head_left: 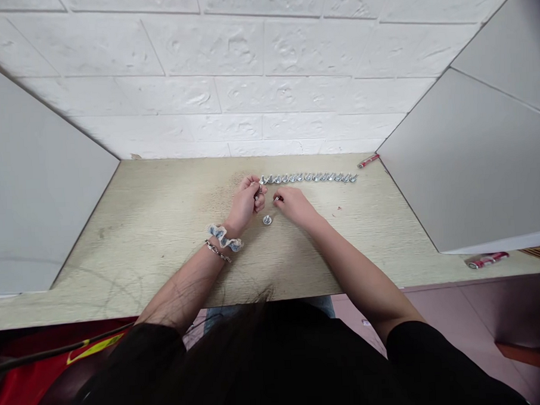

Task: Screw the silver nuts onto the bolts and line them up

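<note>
A row of small silvery screws with round washer-like bases (316, 177) stands on the pale wooden tabletop, shafts pointing up or leaning. My left hand (249, 197) is at the row's left end, its fingers curled; a glint of metal shows among them, too small to name. Facing it, a short gap away, my right hand (291, 203) is closed in a pinch on a small shiny metal piece, seemingly a screw (277, 198). Just below the two hands, a single washered screw (267, 220) stands apart from the row.
White brick-patterned wall (243, 96) rises behind the tabletop (164, 231). Grey panels stand at left (40, 182) and right (433, 165). One red battery-like cylinder (368, 161) lies near the row's right end, another (488, 260) by the front right edge. Reddish specks lie near the hands.
</note>
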`<act>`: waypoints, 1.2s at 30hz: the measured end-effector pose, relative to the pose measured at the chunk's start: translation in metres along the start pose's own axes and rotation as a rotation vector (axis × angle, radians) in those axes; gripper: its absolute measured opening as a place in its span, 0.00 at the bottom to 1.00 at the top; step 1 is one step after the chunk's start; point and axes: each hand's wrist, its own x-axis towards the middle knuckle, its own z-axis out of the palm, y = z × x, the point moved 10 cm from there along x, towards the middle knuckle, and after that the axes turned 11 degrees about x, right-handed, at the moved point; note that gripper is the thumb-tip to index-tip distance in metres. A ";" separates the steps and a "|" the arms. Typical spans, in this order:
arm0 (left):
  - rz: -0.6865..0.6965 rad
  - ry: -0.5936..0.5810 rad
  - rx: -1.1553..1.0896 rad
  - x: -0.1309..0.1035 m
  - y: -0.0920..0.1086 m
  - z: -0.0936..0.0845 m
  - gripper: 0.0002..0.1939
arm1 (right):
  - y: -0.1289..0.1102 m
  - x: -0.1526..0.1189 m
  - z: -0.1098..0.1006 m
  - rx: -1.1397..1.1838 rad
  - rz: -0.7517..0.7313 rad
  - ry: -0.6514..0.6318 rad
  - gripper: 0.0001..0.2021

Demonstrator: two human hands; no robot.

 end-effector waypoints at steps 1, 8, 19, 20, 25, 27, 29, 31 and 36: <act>0.007 0.011 -0.026 0.001 0.001 -0.001 0.04 | 0.000 0.000 -0.001 0.009 0.001 0.001 0.08; -0.040 0.028 -0.079 0.007 -0.006 -0.008 0.05 | -0.002 -0.005 -0.027 0.245 0.003 0.200 0.08; -0.027 -0.027 0.063 0.005 -0.008 -0.005 0.13 | 0.019 -0.005 -0.034 0.861 0.088 0.356 0.10; -0.026 -0.033 0.066 0.005 -0.009 -0.005 0.14 | 0.017 -0.006 -0.036 0.836 0.078 0.371 0.09; 0.017 -0.081 0.125 0.006 -0.008 0.000 0.15 | 0.000 -0.010 -0.045 0.584 0.001 0.365 0.04; 0.041 -0.073 0.188 0.007 -0.006 0.000 0.16 | -0.005 -0.010 -0.048 0.499 -0.022 0.358 0.02; 0.068 -0.048 0.249 0.007 -0.003 -0.002 0.16 | -0.011 -0.009 -0.049 0.427 -0.057 0.337 0.03; 0.100 -0.030 0.288 0.007 0.001 -0.004 0.17 | -0.019 -0.009 -0.046 0.379 -0.108 0.286 0.05; 0.153 -0.046 0.365 0.005 0.010 -0.001 0.18 | -0.033 -0.011 -0.036 0.322 -0.180 0.177 0.14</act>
